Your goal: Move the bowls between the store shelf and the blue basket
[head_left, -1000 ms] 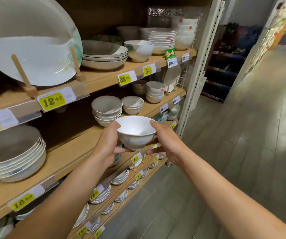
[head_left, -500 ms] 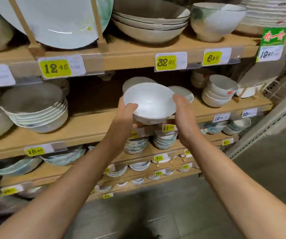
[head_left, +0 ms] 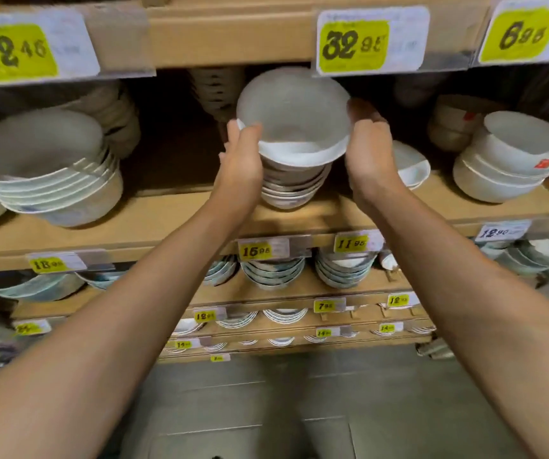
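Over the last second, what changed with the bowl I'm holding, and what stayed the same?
The white bowl went from out in front of the shelf forward and in, and now sits on, or just above, the stack of bowls there. Nothing was let go: the left hand and right hand hold its rim on either side as before. The neighbouring stacks stayed put.

The left hand and right hand grip a white bowl atop a bowl stack. The stack stands on a shelf.
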The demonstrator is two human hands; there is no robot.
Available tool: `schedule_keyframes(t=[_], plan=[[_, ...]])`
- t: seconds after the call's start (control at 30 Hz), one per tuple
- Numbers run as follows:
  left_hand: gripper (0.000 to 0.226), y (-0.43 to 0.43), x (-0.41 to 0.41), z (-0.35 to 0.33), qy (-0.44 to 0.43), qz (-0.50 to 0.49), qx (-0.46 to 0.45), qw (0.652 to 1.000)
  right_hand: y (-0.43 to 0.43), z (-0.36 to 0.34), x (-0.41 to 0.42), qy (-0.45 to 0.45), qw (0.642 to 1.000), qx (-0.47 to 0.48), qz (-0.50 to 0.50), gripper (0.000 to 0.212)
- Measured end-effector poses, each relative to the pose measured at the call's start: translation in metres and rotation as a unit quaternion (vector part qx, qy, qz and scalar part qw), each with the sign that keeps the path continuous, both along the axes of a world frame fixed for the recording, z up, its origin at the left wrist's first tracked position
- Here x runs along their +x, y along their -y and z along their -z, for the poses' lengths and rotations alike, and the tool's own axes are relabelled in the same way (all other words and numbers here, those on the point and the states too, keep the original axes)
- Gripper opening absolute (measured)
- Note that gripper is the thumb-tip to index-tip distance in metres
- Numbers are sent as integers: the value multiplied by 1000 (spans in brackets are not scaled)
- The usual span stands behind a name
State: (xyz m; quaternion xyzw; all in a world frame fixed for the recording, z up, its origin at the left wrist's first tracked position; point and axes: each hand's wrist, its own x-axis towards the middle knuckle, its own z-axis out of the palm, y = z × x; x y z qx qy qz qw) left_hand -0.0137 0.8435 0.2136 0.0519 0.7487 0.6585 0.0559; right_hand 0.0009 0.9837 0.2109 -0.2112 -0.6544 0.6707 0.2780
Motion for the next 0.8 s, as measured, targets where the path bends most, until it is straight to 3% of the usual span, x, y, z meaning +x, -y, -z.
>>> schedule_keyframes(t=[0.4,0.53,0.8], plan=[[79,-13,-32,22,25,-54,-22,998,-1,23,-30,-19,993,-116,-15,31],[61,-15,-40,29,36,-69,13,997,2,24,-34,-16,990,-138,-14,36],[32,-15,-39,33,52,-78,81,992,2,27,-35,-14,986,-168,-6,20]])
